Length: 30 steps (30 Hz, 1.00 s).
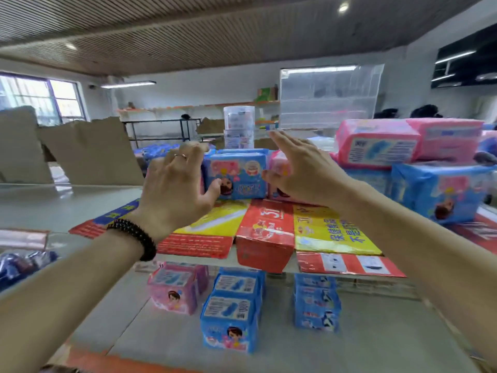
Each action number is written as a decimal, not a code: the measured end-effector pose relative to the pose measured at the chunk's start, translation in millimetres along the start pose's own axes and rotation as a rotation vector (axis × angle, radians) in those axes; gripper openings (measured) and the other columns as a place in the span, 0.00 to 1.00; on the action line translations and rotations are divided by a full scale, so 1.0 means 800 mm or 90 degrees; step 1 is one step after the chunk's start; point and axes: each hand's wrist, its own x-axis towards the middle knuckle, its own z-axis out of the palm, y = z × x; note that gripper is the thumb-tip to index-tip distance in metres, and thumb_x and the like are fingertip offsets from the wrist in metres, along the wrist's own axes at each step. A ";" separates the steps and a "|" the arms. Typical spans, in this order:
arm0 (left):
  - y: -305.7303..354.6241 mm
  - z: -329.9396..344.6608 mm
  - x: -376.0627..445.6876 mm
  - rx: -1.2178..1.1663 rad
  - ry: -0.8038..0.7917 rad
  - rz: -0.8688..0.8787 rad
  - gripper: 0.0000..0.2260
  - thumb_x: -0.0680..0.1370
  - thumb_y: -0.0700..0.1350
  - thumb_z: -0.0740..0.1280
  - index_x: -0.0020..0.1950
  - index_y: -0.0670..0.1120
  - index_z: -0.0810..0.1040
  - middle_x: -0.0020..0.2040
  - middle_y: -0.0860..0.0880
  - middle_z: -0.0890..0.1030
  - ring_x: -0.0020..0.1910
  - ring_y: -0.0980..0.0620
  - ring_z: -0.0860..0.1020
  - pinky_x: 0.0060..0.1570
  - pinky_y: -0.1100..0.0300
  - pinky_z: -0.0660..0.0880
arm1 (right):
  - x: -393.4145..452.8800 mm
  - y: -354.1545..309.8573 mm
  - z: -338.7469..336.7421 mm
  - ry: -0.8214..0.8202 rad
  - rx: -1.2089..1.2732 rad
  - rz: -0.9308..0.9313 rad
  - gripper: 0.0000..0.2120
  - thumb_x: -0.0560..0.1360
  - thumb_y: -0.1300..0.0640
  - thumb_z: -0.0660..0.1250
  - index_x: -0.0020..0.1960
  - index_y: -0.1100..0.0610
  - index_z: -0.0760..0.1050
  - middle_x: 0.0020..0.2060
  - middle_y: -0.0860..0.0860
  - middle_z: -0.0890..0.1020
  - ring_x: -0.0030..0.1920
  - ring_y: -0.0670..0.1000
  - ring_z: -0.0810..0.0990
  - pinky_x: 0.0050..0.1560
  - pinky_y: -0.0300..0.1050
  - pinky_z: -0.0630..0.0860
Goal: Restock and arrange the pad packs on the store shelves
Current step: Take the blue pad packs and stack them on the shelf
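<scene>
On top shelf [80, 208], I see left hand [172, 189] and right hand [301, 170], fingers spread wide, flanking blue pad pack [236, 175], holding nothing.

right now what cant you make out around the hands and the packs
- Head view: the left hand covers the left side of the blue pack; whether it touches cannot be told.
- The right hand hides most of the pink pack beside it.
- Print on the red box is blurred and too small to read.
- The dark bag is cut off by the left edge.
</scene>
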 end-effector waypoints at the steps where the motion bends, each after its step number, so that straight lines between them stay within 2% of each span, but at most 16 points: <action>1: -0.003 0.001 0.003 0.015 -0.005 0.003 0.28 0.74 0.59 0.63 0.69 0.44 0.69 0.65 0.43 0.76 0.61 0.39 0.75 0.57 0.44 0.70 | 0.006 0.003 0.003 -0.010 -0.005 -0.002 0.39 0.78 0.41 0.64 0.81 0.52 0.51 0.80 0.49 0.57 0.78 0.54 0.59 0.75 0.52 0.61; 6: -0.025 0.008 0.035 0.060 -0.042 0.030 0.28 0.75 0.61 0.62 0.70 0.47 0.67 0.68 0.45 0.75 0.64 0.41 0.74 0.61 0.43 0.67 | 0.038 0.010 0.014 -0.046 -0.028 -0.005 0.39 0.78 0.40 0.65 0.81 0.51 0.50 0.80 0.48 0.57 0.77 0.55 0.61 0.71 0.56 0.66; 10: -0.039 0.019 0.073 0.153 -0.090 0.089 0.29 0.76 0.64 0.59 0.72 0.50 0.64 0.71 0.47 0.73 0.69 0.45 0.72 0.70 0.41 0.61 | 0.065 0.011 0.022 -0.075 -0.049 0.001 0.40 0.77 0.42 0.66 0.81 0.51 0.50 0.80 0.47 0.57 0.77 0.55 0.61 0.71 0.56 0.66; 14: -0.047 0.031 0.109 0.150 -0.192 0.095 0.28 0.78 0.66 0.59 0.73 0.52 0.64 0.73 0.49 0.70 0.72 0.47 0.69 0.72 0.42 0.54 | 0.085 0.010 0.036 -0.126 -0.068 0.054 0.39 0.78 0.43 0.66 0.81 0.51 0.50 0.79 0.48 0.60 0.76 0.55 0.64 0.71 0.59 0.67; 18: -0.052 0.044 0.134 0.096 -0.313 0.071 0.27 0.78 0.64 0.61 0.74 0.53 0.64 0.70 0.49 0.73 0.67 0.46 0.72 0.72 0.44 0.57 | 0.100 0.015 0.059 -0.166 -0.076 0.089 0.37 0.77 0.42 0.67 0.79 0.51 0.55 0.73 0.51 0.70 0.70 0.56 0.70 0.67 0.60 0.71; 20: -0.057 0.052 0.144 0.049 -0.391 0.048 0.27 0.78 0.64 0.62 0.73 0.55 0.64 0.67 0.49 0.75 0.60 0.46 0.75 0.67 0.47 0.64 | 0.105 0.016 0.068 -0.175 -0.092 0.098 0.35 0.78 0.42 0.66 0.79 0.50 0.56 0.70 0.53 0.74 0.68 0.57 0.72 0.67 0.59 0.70; 22: -0.062 0.061 0.152 -0.031 -0.473 0.015 0.26 0.77 0.64 0.65 0.71 0.55 0.65 0.61 0.48 0.77 0.48 0.50 0.75 0.55 0.51 0.72 | 0.107 0.016 0.074 -0.176 -0.109 0.105 0.32 0.78 0.42 0.65 0.77 0.50 0.60 0.67 0.54 0.76 0.66 0.57 0.73 0.67 0.58 0.68; 24: -0.065 0.067 0.158 -0.082 -0.499 0.010 0.26 0.77 0.62 0.67 0.69 0.53 0.66 0.57 0.48 0.76 0.42 0.53 0.74 0.46 0.54 0.71 | 0.108 0.017 0.080 -0.172 -0.128 0.101 0.28 0.78 0.42 0.65 0.74 0.50 0.64 0.63 0.54 0.78 0.64 0.57 0.74 0.66 0.56 0.66; 27: -0.064 0.069 0.166 -0.083 -0.485 0.017 0.24 0.76 0.61 0.69 0.64 0.50 0.67 0.50 0.50 0.76 0.42 0.52 0.73 0.44 0.54 0.71 | 0.108 0.016 0.084 -0.158 -0.127 0.100 0.24 0.77 0.43 0.66 0.70 0.51 0.68 0.60 0.52 0.79 0.62 0.56 0.74 0.63 0.56 0.65; 30: -0.057 0.071 0.174 -0.073 -0.486 0.025 0.24 0.75 0.60 0.71 0.61 0.48 0.67 0.48 0.49 0.75 0.44 0.50 0.74 0.44 0.52 0.73 | 0.107 0.016 0.086 -0.146 -0.122 0.103 0.24 0.77 0.45 0.66 0.70 0.50 0.68 0.60 0.52 0.79 0.61 0.56 0.73 0.63 0.56 0.66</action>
